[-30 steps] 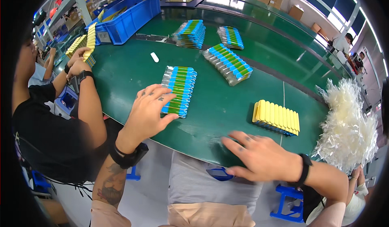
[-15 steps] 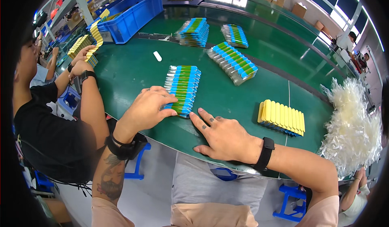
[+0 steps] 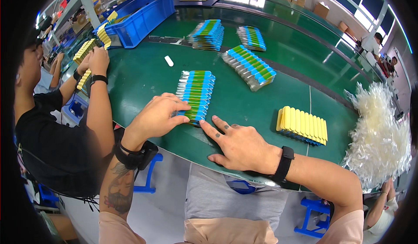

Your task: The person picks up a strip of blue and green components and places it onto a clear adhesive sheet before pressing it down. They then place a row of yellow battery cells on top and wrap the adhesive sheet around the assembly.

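A stack of scalloped strips [image 3: 198,85], banded in blue and green with clear film along its left side, lies on the green table in front of me. My left hand [image 3: 162,116] grips its near left corner, fingertips over the top and thumb at the near edge. The fingers partly cover that end of the stack. My right hand [image 3: 244,147] lies palm down on the table, fingers spread, empty. Its index fingertip is at the near right corner of the stack; whether it touches I cannot tell.
Similar stacks [image 3: 250,67] lie further back. A yellow-topped stack [image 3: 302,125] sits right, beside a heap of white film strips [image 3: 376,139]. A small white piece [image 3: 169,61] lies left of centre. At my left a co-worker's hands [image 3: 98,62] hold a yellow strip near a blue bin [image 3: 150,19].
My right index fingertip has shifted very slightly left along the near end of the stack. The co-worker's hands have come together, and their yellow strip now hangs lower.
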A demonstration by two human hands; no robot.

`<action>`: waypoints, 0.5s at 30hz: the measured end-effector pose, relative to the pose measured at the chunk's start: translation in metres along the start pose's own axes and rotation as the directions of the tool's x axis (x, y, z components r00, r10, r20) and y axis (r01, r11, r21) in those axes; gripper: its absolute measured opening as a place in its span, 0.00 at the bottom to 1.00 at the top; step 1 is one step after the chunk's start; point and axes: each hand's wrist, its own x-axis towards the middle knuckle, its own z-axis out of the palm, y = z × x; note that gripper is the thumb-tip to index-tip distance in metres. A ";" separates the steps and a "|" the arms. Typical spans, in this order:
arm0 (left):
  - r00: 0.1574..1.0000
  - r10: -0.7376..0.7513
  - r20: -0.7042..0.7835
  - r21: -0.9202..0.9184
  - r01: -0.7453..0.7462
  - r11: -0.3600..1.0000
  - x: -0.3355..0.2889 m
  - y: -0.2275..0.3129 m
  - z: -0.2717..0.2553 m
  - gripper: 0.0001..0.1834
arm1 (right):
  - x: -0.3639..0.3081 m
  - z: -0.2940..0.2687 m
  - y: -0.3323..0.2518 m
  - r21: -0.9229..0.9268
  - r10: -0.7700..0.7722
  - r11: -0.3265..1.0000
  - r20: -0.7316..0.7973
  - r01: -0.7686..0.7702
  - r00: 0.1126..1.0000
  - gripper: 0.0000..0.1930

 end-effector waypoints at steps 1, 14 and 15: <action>1.000 0.003 0.001 0.001 -0.003 1.000 0.000 0.000 -0.001 0.18 | 0.000 0.002 0.001 0.006 -0.009 1.000 -0.018 0.009 1.000 0.43; 1.000 -0.012 0.006 -0.015 0.012 1.000 0.001 0.001 0.001 0.18 | -0.002 0.001 0.000 -0.014 0.000 1.000 -0.004 0.000 1.000 0.41; 1.000 -0.025 0.015 -0.016 0.025 1.000 0.001 0.001 0.001 0.18 | -0.002 0.001 0.000 -0.013 0.000 1.000 -0.004 0.000 1.000 0.41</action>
